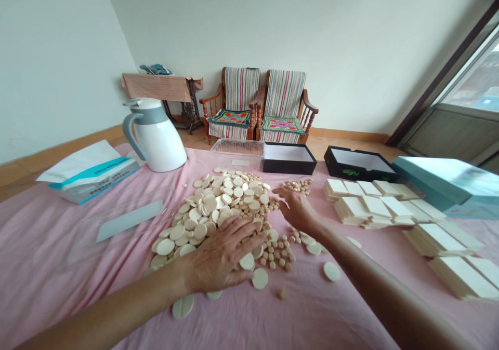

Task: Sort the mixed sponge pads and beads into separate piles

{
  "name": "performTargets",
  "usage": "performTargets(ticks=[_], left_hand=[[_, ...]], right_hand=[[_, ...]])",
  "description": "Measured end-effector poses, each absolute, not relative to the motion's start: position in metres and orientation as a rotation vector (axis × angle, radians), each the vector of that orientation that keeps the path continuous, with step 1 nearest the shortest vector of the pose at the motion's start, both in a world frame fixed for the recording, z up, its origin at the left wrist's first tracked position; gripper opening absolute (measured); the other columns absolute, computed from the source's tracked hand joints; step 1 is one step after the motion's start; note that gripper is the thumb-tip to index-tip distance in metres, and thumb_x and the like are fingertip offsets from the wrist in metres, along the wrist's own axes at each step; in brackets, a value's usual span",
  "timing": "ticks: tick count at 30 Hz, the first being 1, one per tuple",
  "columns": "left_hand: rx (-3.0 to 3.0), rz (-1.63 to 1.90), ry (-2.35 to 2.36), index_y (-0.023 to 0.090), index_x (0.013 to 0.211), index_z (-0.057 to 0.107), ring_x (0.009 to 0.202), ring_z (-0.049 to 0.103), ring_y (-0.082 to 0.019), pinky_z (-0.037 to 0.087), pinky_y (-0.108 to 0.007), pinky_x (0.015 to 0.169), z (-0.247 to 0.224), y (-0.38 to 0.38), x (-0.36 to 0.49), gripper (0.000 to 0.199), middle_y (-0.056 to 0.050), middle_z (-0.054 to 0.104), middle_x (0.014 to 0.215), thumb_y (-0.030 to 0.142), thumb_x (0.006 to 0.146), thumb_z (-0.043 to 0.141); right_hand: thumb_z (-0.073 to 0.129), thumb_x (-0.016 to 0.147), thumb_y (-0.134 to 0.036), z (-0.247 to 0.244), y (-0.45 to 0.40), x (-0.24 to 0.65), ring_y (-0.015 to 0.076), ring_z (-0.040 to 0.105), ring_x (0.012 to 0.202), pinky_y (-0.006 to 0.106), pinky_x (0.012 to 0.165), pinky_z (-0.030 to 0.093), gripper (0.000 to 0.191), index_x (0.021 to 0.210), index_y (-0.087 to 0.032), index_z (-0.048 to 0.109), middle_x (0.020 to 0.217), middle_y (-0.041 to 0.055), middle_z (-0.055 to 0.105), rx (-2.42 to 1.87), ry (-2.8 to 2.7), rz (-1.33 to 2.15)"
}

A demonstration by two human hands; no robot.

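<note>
A large heap of pale round wooden discs (210, 204) lies on the pink cloth (128, 298). My left hand (222, 254) rests flat on the near side of this heap, palm down, fingers spread and pointing right. Small wooden cubes (276, 254) with rounded corners are scattered just past its fingertips. My right hand (296, 207) reaches in at the heap's right edge, fingers stretched out to the left, among more cubes (299, 186). Its palm side is hidden, but no held piece shows. A few loose discs (331, 271) lie near my right forearm.
Stacks of pale wooden rectangles (390, 207) stand at the right, before a light-blue box (448, 184). Behind the heap are a clear plastic tray (237, 150), a black box (290, 165) and a black lid (358, 171). A white jug (159, 142) and tissue pack (93, 176) are left.
</note>
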State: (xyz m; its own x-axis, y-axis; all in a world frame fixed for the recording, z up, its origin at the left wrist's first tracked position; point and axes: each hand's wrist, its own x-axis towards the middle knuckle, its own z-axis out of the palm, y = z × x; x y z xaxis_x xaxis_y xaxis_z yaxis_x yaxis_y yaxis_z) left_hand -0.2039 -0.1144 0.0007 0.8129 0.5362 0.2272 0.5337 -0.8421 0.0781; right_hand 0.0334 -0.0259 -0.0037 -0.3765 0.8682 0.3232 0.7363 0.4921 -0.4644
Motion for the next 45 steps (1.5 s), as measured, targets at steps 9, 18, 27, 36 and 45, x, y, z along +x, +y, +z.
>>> performTargets(ticks=[9,18,27,36,45], left_hand=[[2.927,0.392,0.98,0.022,0.144,0.035,0.134,0.038,-0.028,0.026,-0.052,0.114,-0.005,-0.102,-0.206,0.057,-0.011,0.044,0.145,0.037,0.091,0.054],[2.914,0.453,1.014,0.022,0.144,0.036,0.134,0.038,-0.027,0.028,-0.051,0.114,-0.007,-0.105,-0.206,0.056,-0.01,0.045,0.144,0.031,0.091,0.054],[2.905,0.479,0.988,0.023,0.143,0.038,0.133,0.04,-0.027,0.028,-0.052,0.114,-0.011,-0.102,-0.206,0.054,-0.009,0.047,0.142,0.03,0.092,0.052],[2.959,0.471,0.982,0.022,0.141,0.039,0.134,0.039,-0.026,0.027,-0.051,0.114,-0.016,-0.101,-0.207,0.05,-0.01,0.047,0.142,0.029,0.093,0.05],[2.968,0.512,0.979,0.021,0.139,0.042,0.132,0.041,-0.026,0.028,-0.05,0.113,-0.014,-0.1,-0.205,0.049,-0.011,0.049,0.141,0.029,0.092,0.051]], right_hand=[[0.049,0.075,-0.002,-0.007,-0.038,0.037,0.0184,0.063,0.085,0.027,0.077,0.046,0.03,0.094,-0.013,0.069,0.092,0.0094,0.071,-1.356,-2.359,0.57],[0.051,0.081,-0.012,0.034,-0.053,0.051,0.0117,0.062,0.072,0.023,0.065,0.047,0.021,0.093,-0.017,0.068,0.087,0.0028,0.07,-1.173,-2.271,0.847],[0.054,0.081,-0.008,0.019,-0.067,0.077,0.0203,0.062,0.093,0.03,0.081,0.044,0.024,0.097,-0.016,0.069,0.095,0.0099,0.069,-1.512,-2.53,0.484],[0.05,0.079,-0.007,0.009,-0.057,0.063,0.0157,0.059,0.075,0.024,0.067,0.039,0.017,0.081,-0.015,0.065,0.082,0.0071,0.065,-1.508,-2.529,0.418],[0.043,0.078,-0.001,0.001,0.014,0.113,0.0209,0.057,0.078,0.028,0.065,0.037,0.026,0.088,-0.011,0.064,0.089,0.0144,0.061,-1.929,-2.239,-0.095]])
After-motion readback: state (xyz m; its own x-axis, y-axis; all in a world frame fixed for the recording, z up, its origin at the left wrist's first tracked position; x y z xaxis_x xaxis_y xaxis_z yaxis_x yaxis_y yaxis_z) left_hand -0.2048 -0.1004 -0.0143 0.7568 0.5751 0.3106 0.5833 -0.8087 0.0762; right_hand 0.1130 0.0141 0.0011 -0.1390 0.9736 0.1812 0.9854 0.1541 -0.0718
